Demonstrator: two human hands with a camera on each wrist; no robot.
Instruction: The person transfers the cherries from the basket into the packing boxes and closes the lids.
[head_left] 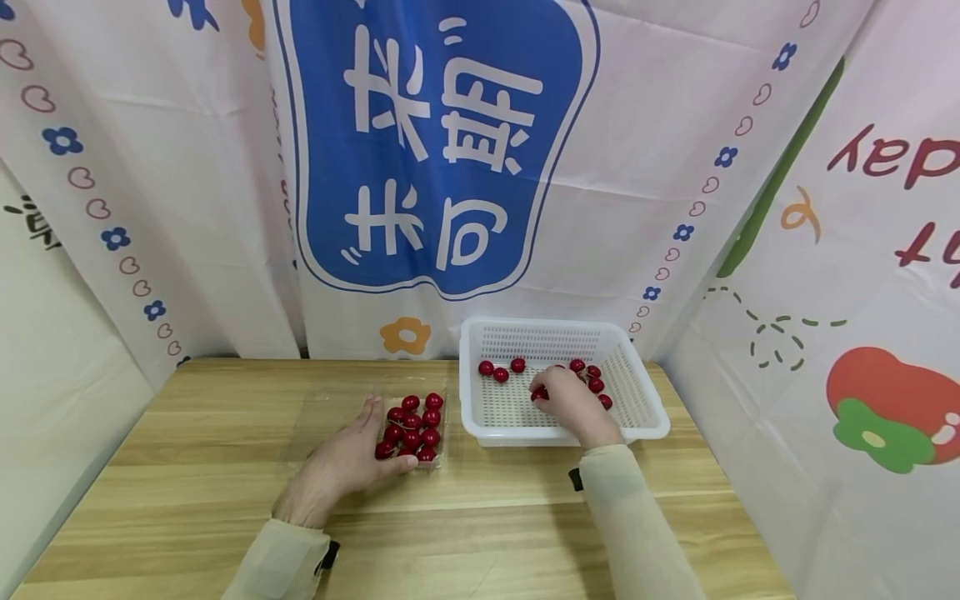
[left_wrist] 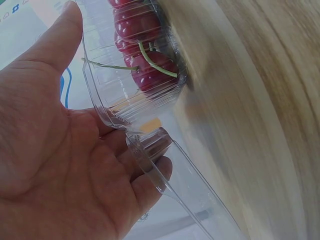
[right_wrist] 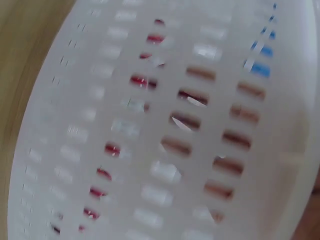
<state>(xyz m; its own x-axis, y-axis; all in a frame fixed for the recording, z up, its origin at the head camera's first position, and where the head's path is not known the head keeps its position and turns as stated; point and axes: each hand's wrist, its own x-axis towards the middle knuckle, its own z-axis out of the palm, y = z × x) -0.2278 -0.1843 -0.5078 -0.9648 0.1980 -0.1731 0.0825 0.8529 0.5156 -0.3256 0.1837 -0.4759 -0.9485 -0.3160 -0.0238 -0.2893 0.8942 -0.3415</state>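
My left hand (head_left: 341,462) rests against a hinged clear plastic box (left_wrist: 170,107), thumb along its near edge and fingers at the hinge side. Several red cherries (head_left: 411,422), some with green stems, fill the box, while its transparent lid (head_left: 322,412) lies folded out to the left. Over at the right, my right hand (head_left: 576,404) reaches into a white slotted basket (head_left: 474,408) and pinches a cherry (head_left: 537,393) at its fingertips. In the right wrist view the basket wall (right_wrist: 60,145) hides most of that hand, with bits of fingers showing through the slots.
Inside the basket, several loose cherries (head_left: 501,375) lie at the left, with more cherries (head_left: 596,385) at the right. Box and basket stand side by side on a wood-grain table (head_left: 480,517). A printed white curtain (head_left: 645,167) hangs behind the table's back edge.
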